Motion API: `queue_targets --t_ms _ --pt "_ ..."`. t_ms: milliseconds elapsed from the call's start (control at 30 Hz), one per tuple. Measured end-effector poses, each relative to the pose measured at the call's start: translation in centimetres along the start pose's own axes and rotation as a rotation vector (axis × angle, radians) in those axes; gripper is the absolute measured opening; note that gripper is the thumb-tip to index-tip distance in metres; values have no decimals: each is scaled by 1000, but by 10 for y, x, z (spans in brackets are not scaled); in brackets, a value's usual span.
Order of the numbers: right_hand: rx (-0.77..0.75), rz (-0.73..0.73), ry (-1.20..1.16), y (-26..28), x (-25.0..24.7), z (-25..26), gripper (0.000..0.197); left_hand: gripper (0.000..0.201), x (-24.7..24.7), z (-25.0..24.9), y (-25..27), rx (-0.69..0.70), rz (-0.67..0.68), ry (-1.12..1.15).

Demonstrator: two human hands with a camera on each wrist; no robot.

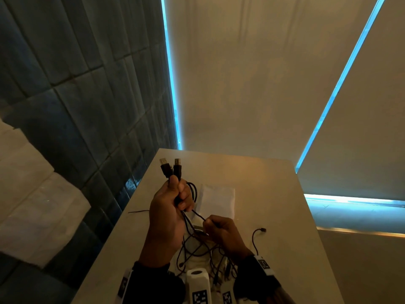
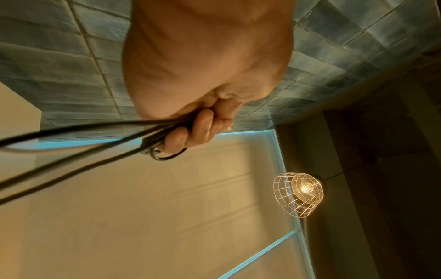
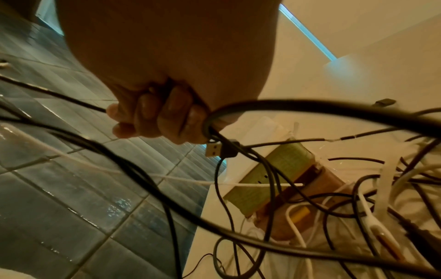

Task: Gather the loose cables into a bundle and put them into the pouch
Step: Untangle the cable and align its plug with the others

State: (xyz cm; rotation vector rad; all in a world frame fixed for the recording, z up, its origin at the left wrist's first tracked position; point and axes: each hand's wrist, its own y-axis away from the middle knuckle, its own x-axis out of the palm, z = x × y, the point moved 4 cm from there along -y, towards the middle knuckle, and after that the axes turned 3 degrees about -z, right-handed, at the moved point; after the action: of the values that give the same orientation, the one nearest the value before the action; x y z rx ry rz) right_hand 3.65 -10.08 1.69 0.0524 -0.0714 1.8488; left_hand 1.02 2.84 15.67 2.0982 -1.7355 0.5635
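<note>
Above the smooth desk (image 1: 274, 194), our left hand (image 1: 168, 207) clasps round black USB cables (image 1: 192, 189); our right hand (image 1: 223, 233) pinches one strand before the flat white pouch (image 1: 218, 200).

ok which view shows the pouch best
The head view: the pale pouch lies flat on the table beyond both hands, whole outline visible. The left wrist view shows none of it; in the right wrist view I cannot pick it out among cables.

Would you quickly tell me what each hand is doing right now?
Left hand: closed around the black cables, plugs pointing up.
Right hand: closed on one black cable.
</note>
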Motion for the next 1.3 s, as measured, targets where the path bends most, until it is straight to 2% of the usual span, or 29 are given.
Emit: queue_targets --t_ms 300,433,600,800,967,1067,1167,1300 --pt "19 -35 71 -3 -2 -23 29 32 0 -8 3 4 6 35" --pt "57 -55 134 2 -8 -35 39 31 -1 -12 3 14 26 59" --pt "60 -98 175 4 -12 -40 28 31 0 -11 3 18 27 29" --pt "96 -149 312 -1 -23 -53 41 31 2 -10 3 10 23 -14" --pt "131 -361 166 -9 -28 -28 28 36 -3 -11 -5 7 -13 -111" --pt "86 -447 69 -11 -30 6 22 36 -7 -7 -9 -3 -50 -130" --pt "-7 -420 -50 -10 -22 45 22 36 -8 0 -11 -32 -88 -138" --pt "-119 -286 -124 -8 -4 79 23 35 -9 11 -12 -72 -104 -224"
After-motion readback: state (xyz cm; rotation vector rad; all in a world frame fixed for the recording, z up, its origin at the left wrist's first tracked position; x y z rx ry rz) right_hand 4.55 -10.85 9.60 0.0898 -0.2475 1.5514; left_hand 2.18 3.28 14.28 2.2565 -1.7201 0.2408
